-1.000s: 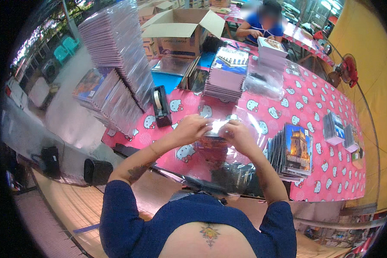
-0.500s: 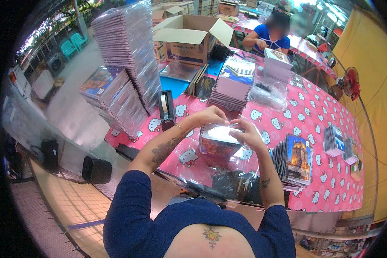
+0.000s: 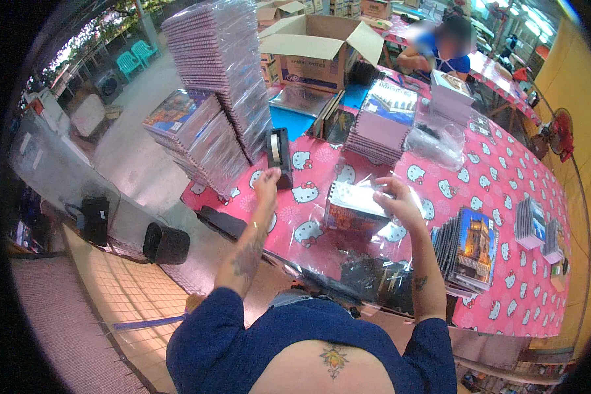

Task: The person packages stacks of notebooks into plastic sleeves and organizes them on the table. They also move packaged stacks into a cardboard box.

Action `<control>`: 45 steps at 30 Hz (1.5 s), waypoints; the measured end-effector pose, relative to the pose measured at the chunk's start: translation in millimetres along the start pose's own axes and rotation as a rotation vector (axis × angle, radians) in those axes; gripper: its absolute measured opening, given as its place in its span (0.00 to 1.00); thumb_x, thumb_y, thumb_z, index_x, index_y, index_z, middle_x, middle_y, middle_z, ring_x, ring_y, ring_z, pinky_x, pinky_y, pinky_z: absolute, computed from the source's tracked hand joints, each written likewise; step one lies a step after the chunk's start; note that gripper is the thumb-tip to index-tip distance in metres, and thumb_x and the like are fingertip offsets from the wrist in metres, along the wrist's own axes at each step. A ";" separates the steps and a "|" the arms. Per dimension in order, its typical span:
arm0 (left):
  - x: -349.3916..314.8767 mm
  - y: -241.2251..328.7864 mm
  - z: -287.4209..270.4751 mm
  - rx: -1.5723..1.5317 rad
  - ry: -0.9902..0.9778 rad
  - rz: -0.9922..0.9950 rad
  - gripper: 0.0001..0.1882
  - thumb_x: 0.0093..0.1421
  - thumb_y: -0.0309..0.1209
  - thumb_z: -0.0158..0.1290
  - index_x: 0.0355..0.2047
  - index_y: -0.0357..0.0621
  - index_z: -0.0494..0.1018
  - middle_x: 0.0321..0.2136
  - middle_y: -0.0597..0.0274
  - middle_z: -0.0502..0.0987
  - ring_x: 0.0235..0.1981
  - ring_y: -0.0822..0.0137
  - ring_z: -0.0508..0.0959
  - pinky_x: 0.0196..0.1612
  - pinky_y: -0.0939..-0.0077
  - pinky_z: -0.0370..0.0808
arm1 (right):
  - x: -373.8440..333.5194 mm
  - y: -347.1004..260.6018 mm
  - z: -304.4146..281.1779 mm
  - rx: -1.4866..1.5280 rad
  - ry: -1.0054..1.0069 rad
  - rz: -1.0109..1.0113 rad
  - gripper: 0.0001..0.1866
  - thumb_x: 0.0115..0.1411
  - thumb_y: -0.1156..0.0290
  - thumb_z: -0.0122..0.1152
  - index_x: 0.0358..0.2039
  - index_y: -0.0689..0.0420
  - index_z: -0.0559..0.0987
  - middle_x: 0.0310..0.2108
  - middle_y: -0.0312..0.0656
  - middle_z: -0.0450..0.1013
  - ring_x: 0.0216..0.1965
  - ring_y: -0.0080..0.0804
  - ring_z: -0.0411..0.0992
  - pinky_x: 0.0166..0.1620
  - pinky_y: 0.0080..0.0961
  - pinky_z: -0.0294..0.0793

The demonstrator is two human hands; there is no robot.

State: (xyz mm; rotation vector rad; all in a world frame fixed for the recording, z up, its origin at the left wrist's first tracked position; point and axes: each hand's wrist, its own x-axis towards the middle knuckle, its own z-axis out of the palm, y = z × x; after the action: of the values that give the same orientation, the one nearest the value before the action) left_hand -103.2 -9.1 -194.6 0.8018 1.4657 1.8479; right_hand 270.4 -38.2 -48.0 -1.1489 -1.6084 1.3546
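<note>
A spiral notebook lies in front of me in a clear plastic wrapper that glares under the light. My right hand is at the notebook's right side, its bent fingers gripping the wrapper's edge. Beside the near end of a black tape dispenser, my left hand has thumb and fingers pinched together. Whether a strip of tape is between them is too small to make out. The tape roll sits in the dispenser. Loose clear plastic spreads over the table's near edge.
Tall stacks of plastic-wrapped notebooks stand at the left. More notebooks are piled beyond my hands, others at the right. An open carton is at the back. A person in blue sits across the pink patterned table.
My left hand has left the wrapper and moved left and nearer to me, to the tape dispenser. My right hand stays at the notebook. The whole view has shifted slightly.
</note>
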 end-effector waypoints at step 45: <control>-23.6 293.2 -77.5 0.020 0.154 0.813 0.38 0.51 0.33 0.66 0.59 0.39 0.58 0.49 0.54 0.71 0.51 0.61 0.73 0.51 0.66 0.73 | -115.8 -90.8 -24.5 -0.761 0.400 -0.505 0.39 0.55 0.62 0.66 0.64 0.60 0.62 0.65 0.51 0.57 0.67 0.48 0.53 0.68 0.42 0.48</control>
State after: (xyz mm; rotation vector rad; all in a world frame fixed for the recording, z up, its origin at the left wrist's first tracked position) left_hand -181.5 -124.5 75.8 1.4412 1.3468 2.5215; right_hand 316.2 -143.3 47.4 -1.1980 -1.9677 0.1522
